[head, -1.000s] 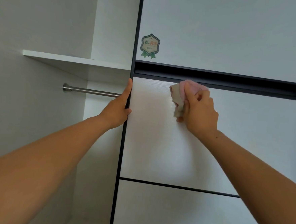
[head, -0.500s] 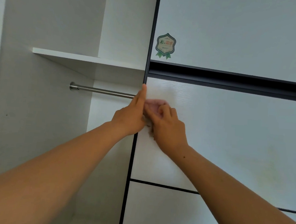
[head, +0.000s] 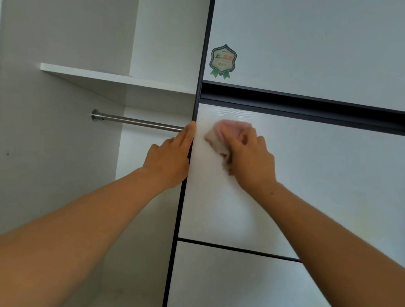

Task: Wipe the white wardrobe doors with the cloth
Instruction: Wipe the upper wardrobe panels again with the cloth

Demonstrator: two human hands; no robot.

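Observation:
The white wardrobe door [head: 314,185] fills the right side, with black trim and a dark horizontal band near its top. My right hand [head: 251,161] grips a crumpled pink cloth [head: 218,136] and presses it on the door's middle panel, just below the dark band and near the left edge. My left hand [head: 170,158] holds the door's black left edge, fingers pointing up along the edge, thumb side toward the panel. The cloth is blurred from motion.
To the left the wardrobe is open: a white shelf [head: 111,78] and a metal hanging rail [head: 136,122] beneath it. A green badge sticker [head: 223,61] sits on the upper door panel. A thin black line [head: 238,249] divides the lower panels.
My right hand swept the cloth left to the door's edge beside my left hand, then back a little to the right. My left hand kept its hold on the edge.

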